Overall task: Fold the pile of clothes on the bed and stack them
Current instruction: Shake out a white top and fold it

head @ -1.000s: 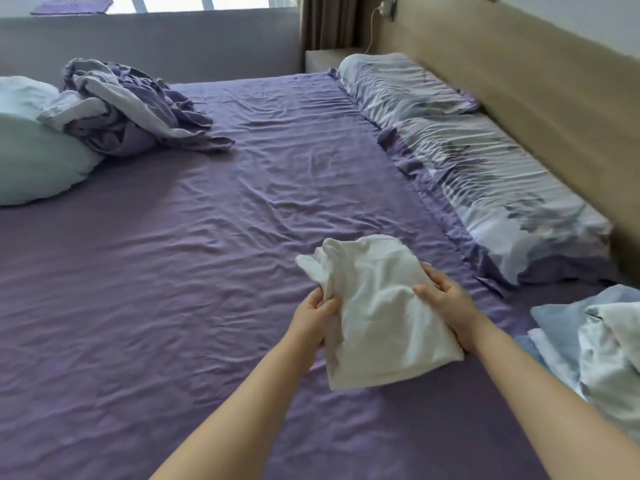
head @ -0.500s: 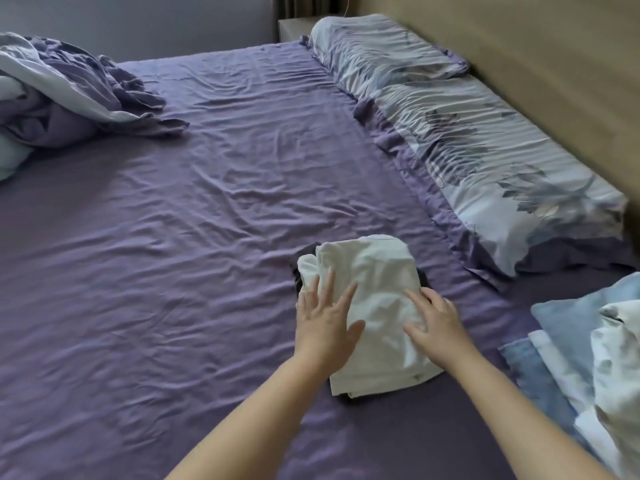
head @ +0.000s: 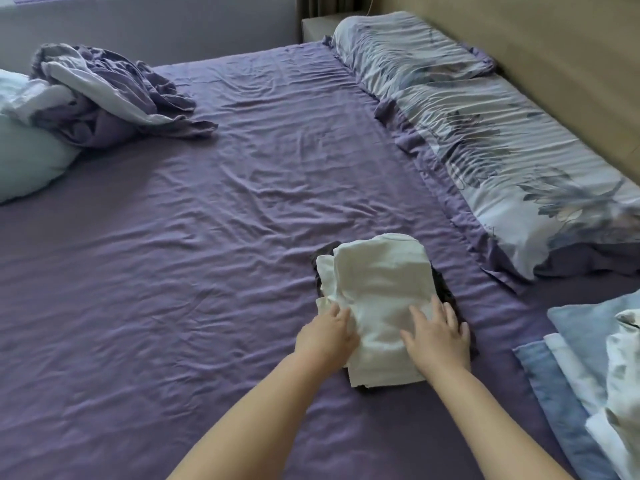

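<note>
A folded white garment lies on the purple bed sheet, on top of a dark folded garment whose edges peek out at its left, right and near sides. My left hand rests flat on the white garment's near left edge, fingers straight. My right hand presses flat on its near right part, fingers spread. Neither hand grips anything. A heap of pale blue and white clothes lies at the right edge of the view.
Two long patterned pillows line the wooden headboard on the right. A crumpled purple and white duvet and a pale pillow sit at the far left. A nightstand stands beyond the bed.
One second ago both hands held the white garment up by its sides. It now lies on the dark garment, and both hands have flattened and slid toward its near edge.
</note>
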The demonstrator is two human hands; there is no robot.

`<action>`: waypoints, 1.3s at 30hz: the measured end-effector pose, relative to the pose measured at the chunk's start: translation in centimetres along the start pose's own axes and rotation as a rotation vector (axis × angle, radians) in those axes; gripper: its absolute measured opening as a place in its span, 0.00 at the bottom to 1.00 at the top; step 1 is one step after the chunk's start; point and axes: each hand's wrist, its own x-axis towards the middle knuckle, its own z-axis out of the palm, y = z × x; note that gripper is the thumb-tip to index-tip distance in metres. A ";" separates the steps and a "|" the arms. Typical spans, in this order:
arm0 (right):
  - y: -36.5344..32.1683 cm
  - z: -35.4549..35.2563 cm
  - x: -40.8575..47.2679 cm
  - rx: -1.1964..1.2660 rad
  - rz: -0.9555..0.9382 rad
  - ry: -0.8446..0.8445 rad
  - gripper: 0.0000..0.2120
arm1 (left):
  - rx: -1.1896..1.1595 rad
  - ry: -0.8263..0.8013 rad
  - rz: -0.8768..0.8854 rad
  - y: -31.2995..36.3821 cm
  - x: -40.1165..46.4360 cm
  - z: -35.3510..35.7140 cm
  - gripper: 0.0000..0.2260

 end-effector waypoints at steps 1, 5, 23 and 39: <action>-0.5 -0.5 -1.0 -0.010 -0.045 0.013 0.25 | 0.008 -0.001 -0.011 -0.5 -1.4 -0.5 0.19; -2.6 -3.0 -5.5 -0.005 -0.202 0.092 0.22 | 0.023 0.003 -0.113 -2.8 -7.4 -3.2 0.20; -27.4 -3.6 -35.2 -0.130 -0.694 -0.059 0.25 | -0.207 0.152 -0.547 -20.8 -44.6 -6.7 0.21; -50.2 0.5 -59.7 -0.169 -0.984 -0.053 0.25 | -0.326 0.321 -0.807 -42.5 -75.7 -3.6 0.20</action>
